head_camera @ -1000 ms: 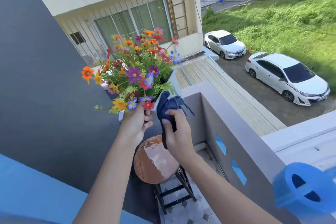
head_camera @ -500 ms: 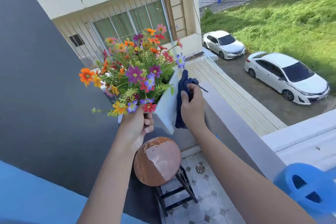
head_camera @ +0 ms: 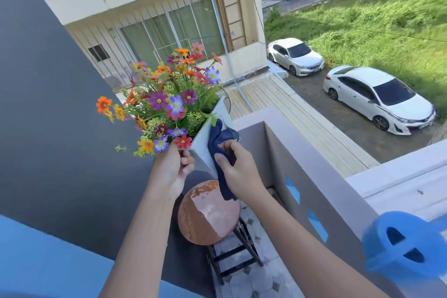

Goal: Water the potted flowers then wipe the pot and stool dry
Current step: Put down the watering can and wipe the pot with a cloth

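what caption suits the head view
Left hand holds the flower pot over the stool; right hand presses a blue cloth to it.

Nothing can be read: the front plate (head_camera: 315, 69) of the far white car (head_camera: 296, 57) and that of the nearer white car (head_camera: 377, 99), at right, are blurred.

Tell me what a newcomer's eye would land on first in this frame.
The bright flowers in a white pot stand out mid-frame, gripped by the left hand above a round stool whose seat looks wet. The right hand presses a dark blue cloth against the pot's side. A white car is parked far below on the right, and a blue watering can fills the lower right corner.
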Demonstrator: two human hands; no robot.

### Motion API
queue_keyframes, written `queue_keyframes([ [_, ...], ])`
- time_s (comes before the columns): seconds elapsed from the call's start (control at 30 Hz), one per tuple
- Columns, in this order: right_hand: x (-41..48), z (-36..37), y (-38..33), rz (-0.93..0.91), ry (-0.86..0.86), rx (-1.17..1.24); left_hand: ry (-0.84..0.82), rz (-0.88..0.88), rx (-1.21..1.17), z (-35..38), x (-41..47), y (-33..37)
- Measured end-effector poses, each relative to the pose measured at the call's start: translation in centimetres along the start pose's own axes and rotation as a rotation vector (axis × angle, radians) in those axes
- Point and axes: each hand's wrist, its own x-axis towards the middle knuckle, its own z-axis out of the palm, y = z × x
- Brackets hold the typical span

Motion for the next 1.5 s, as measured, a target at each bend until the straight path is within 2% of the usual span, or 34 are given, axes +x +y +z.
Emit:
queue_keyframes([
  [0.1,-0.9,0.5,-0.5,-0.006,0.035,0.083,-0.024,0.008,0.123,-0.6,0.2,0.0],
  [0.2,-0.6,0.8,-0.9,0.033,0.143,0.214,-0.055,-0.018,0.299,-0.8,0.3,-0.7],
  [0.4,3.3,-1.3,-0.7,0.146,0.343,0.255,-0.123,-0.059,0.371,-1.9,-0.5,-1.5],
  [0.53,6.5,-3.9,-0.9,0.209,0.234,0.297,-0.178,-0.087,0.357,-2.4,-0.6,-1.2],
  [0.8,8.1,-7.1,-1.2,0.419,-0.021,0.398,-0.269,-0.051,0.531,-4.1,-0.1,0.0],
  [0.93,8.0,-7.6,-1.1,0.490,-0.119,0.304,-0.290,-0.033,0.533,-4.7,0.2,0.6],
  [1.07,8.4,-7.1,-0.2,0.600,-0.089,0.334,-0.277,-0.005,0.570,-4.8,0.9,1.5],
  [1.23,7.9,-6.8,-1.0,0.561,-0.131,0.186,-0.303,-0.021,0.705,-5.6,1.5,2.5],
  [1.5,7.3,-6.6,-1.4,0.576,-0.084,0.113,-0.233,0.014,0.632,-6.1,1.2,2.4],
])
